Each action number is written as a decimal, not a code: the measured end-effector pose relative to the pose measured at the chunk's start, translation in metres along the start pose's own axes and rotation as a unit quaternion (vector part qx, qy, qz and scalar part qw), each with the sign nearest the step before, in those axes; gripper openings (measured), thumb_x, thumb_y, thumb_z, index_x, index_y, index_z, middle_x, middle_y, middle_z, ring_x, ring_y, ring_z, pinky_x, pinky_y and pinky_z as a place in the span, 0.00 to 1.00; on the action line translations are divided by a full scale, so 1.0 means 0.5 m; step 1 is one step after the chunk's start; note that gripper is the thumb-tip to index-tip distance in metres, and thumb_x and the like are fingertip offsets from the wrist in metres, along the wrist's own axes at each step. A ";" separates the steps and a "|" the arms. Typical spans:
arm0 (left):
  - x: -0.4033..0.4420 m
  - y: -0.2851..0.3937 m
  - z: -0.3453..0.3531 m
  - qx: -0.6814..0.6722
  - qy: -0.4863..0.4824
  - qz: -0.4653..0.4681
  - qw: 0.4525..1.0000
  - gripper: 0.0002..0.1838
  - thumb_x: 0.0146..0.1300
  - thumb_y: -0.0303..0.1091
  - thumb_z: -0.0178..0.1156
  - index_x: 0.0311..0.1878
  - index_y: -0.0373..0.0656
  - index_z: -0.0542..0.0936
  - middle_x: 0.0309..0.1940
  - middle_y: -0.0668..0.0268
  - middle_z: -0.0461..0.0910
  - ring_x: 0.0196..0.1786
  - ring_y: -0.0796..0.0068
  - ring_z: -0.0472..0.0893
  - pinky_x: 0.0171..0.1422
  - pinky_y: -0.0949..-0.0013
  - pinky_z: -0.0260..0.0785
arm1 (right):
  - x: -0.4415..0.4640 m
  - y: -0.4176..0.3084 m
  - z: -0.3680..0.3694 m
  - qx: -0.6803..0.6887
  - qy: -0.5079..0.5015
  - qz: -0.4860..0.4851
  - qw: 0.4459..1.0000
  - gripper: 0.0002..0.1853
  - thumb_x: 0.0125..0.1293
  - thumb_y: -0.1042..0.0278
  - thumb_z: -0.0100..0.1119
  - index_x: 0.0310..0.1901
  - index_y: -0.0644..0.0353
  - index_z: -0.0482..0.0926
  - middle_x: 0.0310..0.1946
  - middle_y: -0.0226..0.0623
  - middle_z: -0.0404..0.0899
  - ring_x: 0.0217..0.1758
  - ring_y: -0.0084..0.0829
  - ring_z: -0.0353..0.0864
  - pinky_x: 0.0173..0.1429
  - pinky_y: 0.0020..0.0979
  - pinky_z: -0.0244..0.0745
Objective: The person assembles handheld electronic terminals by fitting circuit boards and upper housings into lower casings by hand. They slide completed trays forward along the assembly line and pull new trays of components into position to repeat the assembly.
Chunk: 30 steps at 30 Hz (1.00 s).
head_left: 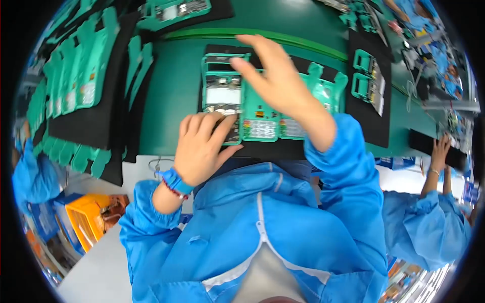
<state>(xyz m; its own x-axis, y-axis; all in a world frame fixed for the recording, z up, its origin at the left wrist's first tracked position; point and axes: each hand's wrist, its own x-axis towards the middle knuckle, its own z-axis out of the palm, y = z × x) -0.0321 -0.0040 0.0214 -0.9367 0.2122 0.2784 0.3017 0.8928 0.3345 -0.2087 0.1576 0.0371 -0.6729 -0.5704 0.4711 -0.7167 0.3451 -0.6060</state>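
My left hand (202, 144), with a blue band at the wrist, lies over the lower end of a green plastic housing (206, 81) fitted with a dark circuit board and a white panel. Its fingers are stretched out on the board, covering part of it. My right hand (277, 76) is above the neighbouring housings, thumb and forefinger spread, with nothing visible between them. Just below it is a second green housing (259, 129) with a keypad area. A third housing (292, 129) is partly hidden by my right forearm. All lie on a black mat (273, 149).
Stacked green housings (86, 65) stand on black foam at the left. More parts lie on a black mat (373, 118) at the right. A bright green strip (202, 34) crosses the table. An orange bin (86, 217) sits lower left. Co-workers in blue (424, 222) are on both sides.
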 end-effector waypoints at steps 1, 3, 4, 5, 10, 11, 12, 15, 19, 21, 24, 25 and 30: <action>0.002 -0.007 0.003 0.003 -0.001 0.006 1.000 0.35 0.55 0.44 0.77 0.67 0.49 0.79 0.56 0.62 0.77 0.57 0.57 0.75 0.65 0.53 0.64 | -0.009 -0.008 -0.020 0.023 -0.011 0.012 1.000 0.25 0.74 0.54 0.63 0.64 0.62 0.77 0.61 0.54 0.79 0.70 0.57 0.73 0.71 0.48 0.70; 0.007 -0.014 -0.002 0.004 -0.013 0.018 1.000 0.34 0.56 0.47 0.76 0.66 0.51 0.79 0.56 0.64 0.75 0.57 0.58 0.75 0.66 0.51 0.63 | -0.043 -0.023 -0.049 0.039 -0.018 0.025 0.999 0.22 0.74 0.59 0.64 0.63 0.62 0.78 0.60 0.53 0.80 0.68 0.55 0.75 0.68 0.45 0.74; 0.011 -0.018 -0.003 0.001 -0.012 0.030 0.999 0.34 0.55 0.46 0.77 0.65 0.51 0.80 0.54 0.64 0.76 0.57 0.58 0.75 0.66 0.51 0.63 | -0.062 -0.028 -0.062 0.046 -0.014 0.026 0.999 0.21 0.73 0.62 0.65 0.62 0.62 0.79 0.59 0.53 0.80 0.67 0.54 0.76 0.66 0.44 0.76; 0.013 -0.021 -0.008 -0.001 -0.016 0.029 0.999 0.34 0.53 0.45 0.77 0.64 0.51 0.81 0.54 0.64 0.76 0.56 0.57 0.75 0.65 0.51 0.63 | -0.080 -0.032 -0.073 0.052 -0.010 0.027 0.998 0.19 0.72 0.66 0.67 0.61 0.62 0.80 0.58 0.52 0.81 0.66 0.53 0.77 0.64 0.44 0.78; 0.025 -0.020 0.006 -0.011 0.007 0.055 0.998 0.31 0.47 0.40 0.80 0.58 0.51 0.85 0.52 0.62 0.76 0.54 0.56 0.74 0.61 0.51 0.65 | -0.198 -0.009 -0.149 0.238 0.038 0.204 0.949 0.14 0.74 0.71 0.65 0.57 0.65 0.80 0.49 0.42 0.86 0.52 0.34 0.87 0.59 0.38 0.82; 0.024 -0.022 0.008 -0.012 0.014 0.059 0.998 0.30 0.47 0.40 0.80 0.57 0.51 0.85 0.52 0.62 0.75 0.54 0.55 0.74 0.61 0.50 0.65 | -0.221 0.007 -0.166 0.256 0.077 0.231 0.935 0.13 0.75 0.72 0.64 0.57 0.66 0.79 0.48 0.41 0.86 0.51 0.31 0.86 0.57 0.35 0.82; 0.024 -0.023 0.009 -0.012 0.020 0.064 0.998 0.30 0.46 0.39 0.80 0.56 0.50 0.85 0.52 0.62 0.75 0.53 0.54 0.73 0.61 0.50 0.64 | -0.243 0.022 -0.183 0.281 0.116 0.256 0.918 0.12 0.76 0.72 0.63 0.57 0.66 0.79 0.47 0.39 0.86 0.50 0.27 0.86 0.56 0.33 0.83; 0.021 -0.031 0.019 -0.005 0.036 0.084 0.996 0.28 0.46 0.39 0.79 0.54 0.48 0.84 0.51 0.60 0.73 0.53 0.52 0.72 0.62 0.48 0.64 | -0.299 0.072 -0.240 0.251 0.184 0.305 0.900 0.09 0.78 0.73 0.60 0.55 0.66 0.79 0.43 0.35 0.85 0.45 0.22 0.86 0.50 0.27 0.83; 0.015 -0.030 0.036 -0.009 0.061 0.080 0.995 0.28 0.46 0.38 0.78 0.53 0.45 0.83 0.50 0.58 0.73 0.54 0.50 0.72 0.62 0.47 0.64 | -0.320 0.143 -0.308 -0.004 0.273 0.286 0.918 0.08 0.74 0.75 0.63 0.52 0.64 0.80 0.38 0.36 0.83 0.36 0.25 0.82 0.43 0.28 0.80; 0.016 -0.025 0.042 -0.015 0.072 0.074 0.995 0.28 0.46 0.38 0.77 0.53 0.44 0.82 0.50 0.58 0.73 0.54 0.49 0.72 0.62 0.47 0.64 | -0.283 0.158 -0.344 -0.257 0.226 0.188 0.921 0.15 0.66 0.77 0.67 0.54 0.60 0.82 0.44 0.40 0.81 0.48 0.38 0.80 0.52 0.38 0.77; 0.014 -0.022 0.042 -0.018 0.066 0.062 0.996 0.28 0.47 0.40 0.77 0.53 0.44 0.82 0.50 0.58 0.73 0.53 0.50 0.72 0.61 0.48 0.65 | -0.206 0.179 -0.376 -0.459 0.117 0.046 0.879 0.21 0.60 0.78 0.66 0.56 0.57 0.84 0.58 0.42 0.79 0.66 0.47 0.76 0.66 0.49 0.72; 0.013 -0.022 0.044 -0.020 0.066 0.058 0.996 0.29 0.47 0.41 0.77 0.54 0.44 0.82 0.50 0.59 0.73 0.53 0.51 0.72 0.60 0.48 0.65 | -0.192 0.208 -0.380 -0.486 0.090 0.029 0.869 0.20 0.59 0.78 0.65 0.55 0.58 0.84 0.59 0.42 0.79 0.68 0.49 0.74 0.70 0.51 0.69; 0.013 -0.021 0.043 -0.020 0.074 0.052 0.996 0.29 0.47 0.41 0.78 0.54 0.45 0.83 0.49 0.59 0.74 0.51 0.52 0.72 0.57 0.51 0.66 | -0.158 0.276 -0.405 -0.585 -0.050 0.024 0.809 0.08 0.60 0.75 0.61 0.41 0.58 0.85 0.42 0.39 0.86 0.68 0.52 0.77 0.78 0.59 0.61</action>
<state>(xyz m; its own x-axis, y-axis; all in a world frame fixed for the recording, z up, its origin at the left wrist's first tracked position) -0.0451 -0.0034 0.0004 -0.8647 0.2387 0.4419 0.4050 0.8518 0.3324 -0.2915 0.4016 0.0461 -0.7288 -0.5727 0.3753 -0.4128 0.8048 0.4265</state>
